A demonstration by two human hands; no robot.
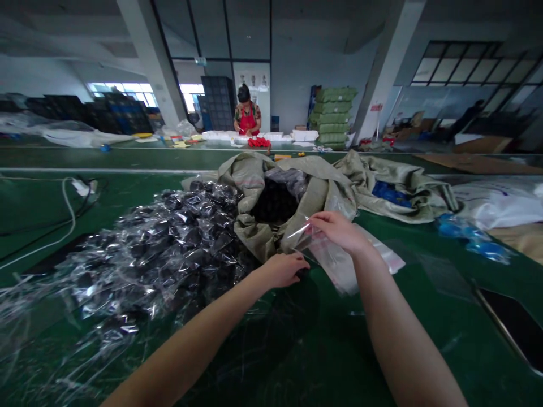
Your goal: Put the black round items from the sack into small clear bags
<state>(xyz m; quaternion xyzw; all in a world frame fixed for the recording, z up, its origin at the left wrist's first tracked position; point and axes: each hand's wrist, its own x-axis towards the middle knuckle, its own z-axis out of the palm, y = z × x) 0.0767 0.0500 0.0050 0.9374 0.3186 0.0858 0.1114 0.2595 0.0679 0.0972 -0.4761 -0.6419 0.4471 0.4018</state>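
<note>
My left hand [285,269] is curled low in front of an open woven sack [258,243], its fingertips round a small dark item that is mostly hidden. Between the fingertips of my right hand [337,229] is a clear plastic bag [302,233], pinched at its edge. Beneath that hand lies a stack of clear bags [339,268] on the green table [322,350]. Dark round items fill the sack's mouth. To the left is a large heap of black items in shiny clear wrappers [182,243].
A second sack [394,169] holds blue items, with blue wrapped pieces [475,234] beside it. A phone [511,322] lies at the right edge. White cable [70,212] crosses the left side. Across the tables, a person in a red apron [248,120] works near stacked green bales [333,116].
</note>
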